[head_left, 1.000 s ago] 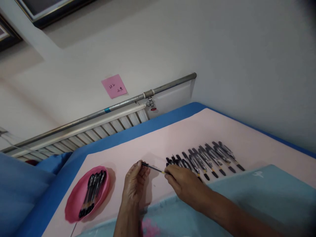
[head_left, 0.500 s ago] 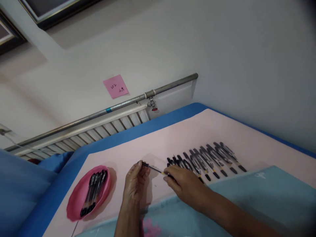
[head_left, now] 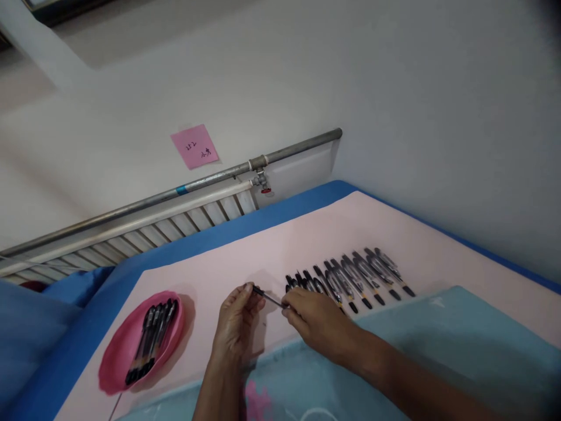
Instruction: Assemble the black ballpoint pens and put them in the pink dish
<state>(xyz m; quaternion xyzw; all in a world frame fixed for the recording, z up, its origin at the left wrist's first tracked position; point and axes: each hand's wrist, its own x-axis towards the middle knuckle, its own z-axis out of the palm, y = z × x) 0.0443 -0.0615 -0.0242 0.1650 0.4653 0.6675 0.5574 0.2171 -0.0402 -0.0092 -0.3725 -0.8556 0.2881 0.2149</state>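
Between my two hands a slim dark pen (head_left: 272, 300) slants down to the right over the pink table sheet. My left hand (head_left: 236, 313) pinches its black upper-left end between thumb and fingers. At the other end my right hand (head_left: 322, 318) is closed round it, so that end is hidden. Just beyond my right hand lies a row of several pens (head_left: 350, 275) with clear barrels and black ends, partly covered by the hand. To the left, a pink bowl (head_left: 114, 356) holds several similar pens (head_left: 151, 342) lying side by side.
A pink sheet (head_left: 210, 275) covers the blue table (head_left: 175, 245). Light-blue cloth or plastic (head_left: 421, 345) lies along the near edge under my forearms. Behind the table are a radiator (head_left: 175, 225), a metal pipe (head_left: 219, 177) and a wall with a pink note (head_left: 194, 146).
My right hand has come slightly closer to my left along the pen, and the yellow bit beside its fingers no longer shows. The view has shifted a little to the right.
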